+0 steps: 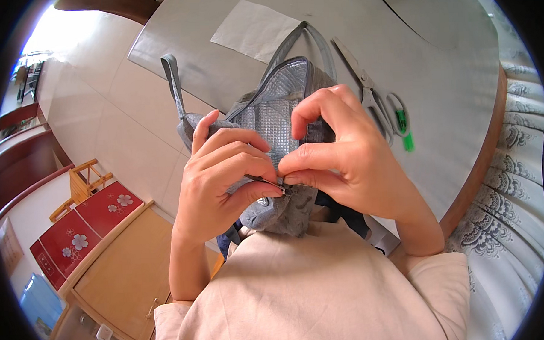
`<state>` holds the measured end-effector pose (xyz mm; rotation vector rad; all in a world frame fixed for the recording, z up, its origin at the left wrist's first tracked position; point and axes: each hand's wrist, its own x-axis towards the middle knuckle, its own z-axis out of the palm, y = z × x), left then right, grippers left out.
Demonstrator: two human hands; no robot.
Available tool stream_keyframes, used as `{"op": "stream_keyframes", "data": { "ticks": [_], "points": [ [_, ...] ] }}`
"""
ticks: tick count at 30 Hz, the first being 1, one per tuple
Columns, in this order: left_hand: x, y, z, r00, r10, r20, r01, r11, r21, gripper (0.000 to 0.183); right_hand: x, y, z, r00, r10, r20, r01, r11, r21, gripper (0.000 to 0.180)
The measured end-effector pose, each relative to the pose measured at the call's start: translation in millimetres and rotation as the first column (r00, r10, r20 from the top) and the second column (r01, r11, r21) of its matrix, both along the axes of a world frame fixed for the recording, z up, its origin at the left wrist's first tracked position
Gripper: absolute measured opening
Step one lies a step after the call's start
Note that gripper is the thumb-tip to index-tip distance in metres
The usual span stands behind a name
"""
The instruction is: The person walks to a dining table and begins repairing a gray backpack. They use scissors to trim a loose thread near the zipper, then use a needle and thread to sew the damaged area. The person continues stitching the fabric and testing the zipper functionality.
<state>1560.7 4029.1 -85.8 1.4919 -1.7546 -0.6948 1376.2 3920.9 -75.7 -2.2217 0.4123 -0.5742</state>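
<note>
A grey insulated fabric bag (278,214) with a silvery quilted lining lies open between my body and the table, its straps reaching up and to the left. My left hand (231,171) pinches the bag's edge between thumb and fingers, where a small dark strip and a bit of metal show; the exact part is too small to tell. Right beside it, my right hand (339,154) pinches the same edge with thumb and forefinger, the other fingers curled above. The fingertips of both hands nearly meet and partly hide the spot they hold.
Scissors (367,83) with grey handles lie right of the bag, a green plastic tool (405,129) at one handle loop. A white sheet (253,29) rests on the grey table (449,96). A patterned curtain (502,193) hangs at right; a wooden cabinet (122,269) stands lower left.
</note>
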Motion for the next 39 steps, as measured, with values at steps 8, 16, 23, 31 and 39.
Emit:
{"op": "stream_keyframes", "data": {
  "ticks": [8,16,23,31,39],
  "points": [
    [-1.4,6.6,-9.4,0.981,-0.014,-0.192,0.032,0.995,0.090,0.013,-15.1,49.3,4.8,0.849,-0.527,-0.023,0.495,0.780,0.382,0.012],
    [-5.8,7.1,-12.8,0.949,-0.053,-0.309,0.088,0.991,0.101,0.020,-21.9,79.1,-2.3,0.819,-0.471,-0.327,0.573,0.666,0.477,0.021],
    [-15.6,12.0,-15.8,0.866,0.073,-0.495,-0.043,0.996,0.073,0.017,-17.3,66.9,-2.9,0.920,-0.372,-0.121,0.338,0.599,0.726,0.028],
    [-46.9,7.4,-13.0,0.791,0.206,-0.575,-0.317,0.944,-0.098,0.016,-12.7,45.8,12.6,0.917,-0.397,-0.027,0.311,0.673,0.671,0.020],
    [-52.5,13.9,-17.9,0.855,0.237,-0.461,-0.313,0.945,-0.095,0.014,-33.3,49.6,8.6,0.901,-0.390,-0.193,0.356,0.406,0.841,0.022]
  ]
}}
